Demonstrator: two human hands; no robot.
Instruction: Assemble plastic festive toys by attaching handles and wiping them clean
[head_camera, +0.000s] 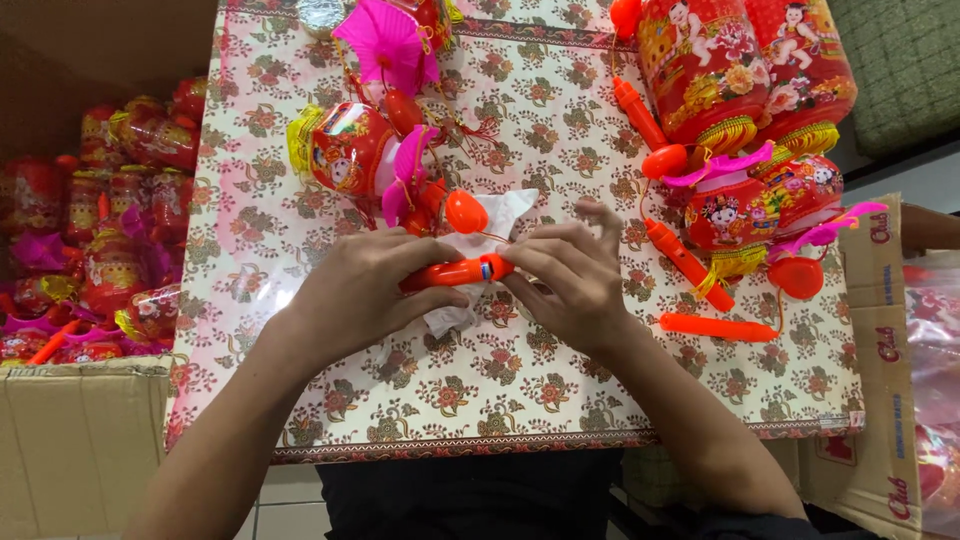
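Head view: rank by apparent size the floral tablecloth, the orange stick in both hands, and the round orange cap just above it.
1. Floral tablecloth, by far the largest.
2. Orange stick, held between left hand and right hand; partly hidden, so its length is unsure.
3. Round orange cap, smallest.

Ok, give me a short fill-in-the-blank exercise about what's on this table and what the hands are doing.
1. Both hands, left hand and right hand, grip an ____ plastic handle.
2. The tablecloth has a ____ pattern.
3. The cardboard box of lanterns stands on the person's ____ side.

Missing words: orange; floral; left
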